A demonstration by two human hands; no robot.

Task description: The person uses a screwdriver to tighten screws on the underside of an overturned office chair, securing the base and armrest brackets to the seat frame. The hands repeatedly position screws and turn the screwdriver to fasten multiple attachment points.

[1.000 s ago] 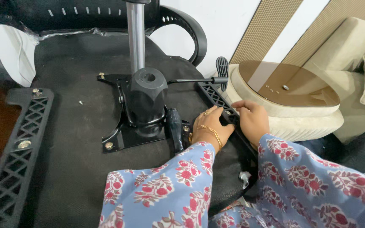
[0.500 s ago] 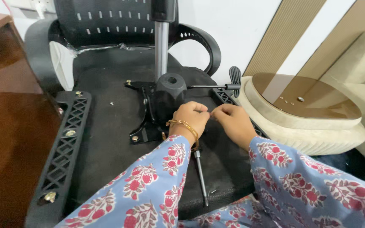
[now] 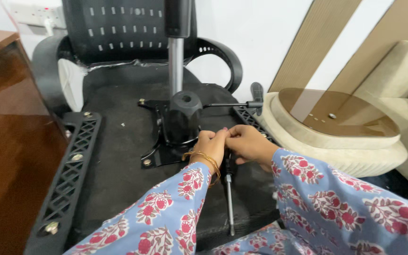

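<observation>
Head view, only cam. Both hands now met over the upturned office chair seat [image 3: 114,156], just right of the black tilt mechanism [image 3: 181,123]. Left hand [image 3: 210,145] curled shut, gold bangle at wrist; right hand [image 3: 247,143] curled shut too, fingertips pressed to the left's. Looks like a small pinch between them, poss. a screw or bolt, but too small & hidden to tell. So: fists closed, contents unclear.

Screwdriver [image 3: 230,196] lying on the seat fabric below the hands, steel shaft pointing toward the camera, dark handle end tucked under the wrists. Whether either hand grips the handle: can't tell.

Vs. a sec ago: hands were out at the right-hand armrest bracket [image 3: 253,123], flat on it, driver handle lying beside the mechanism. Half a sec ago already pulled back to centre, fingertips nearly touching. Now closed right up, slightly lower. Reads as work shifted off the bracket to something held between the fingers, prob. hardware being sorted or set on the driver tip. A judgement, not seen.

Round about: left bracket [image 3: 69,174] w/ brass bolts in, gas cylinder [image 3: 176,61] standing up from the mechanism, lever [image 3: 234,103] sticking right, beige cushioned seat [image 3: 336,137] beside, wooden floor [image 3: 10,156] on the left.
</observation>
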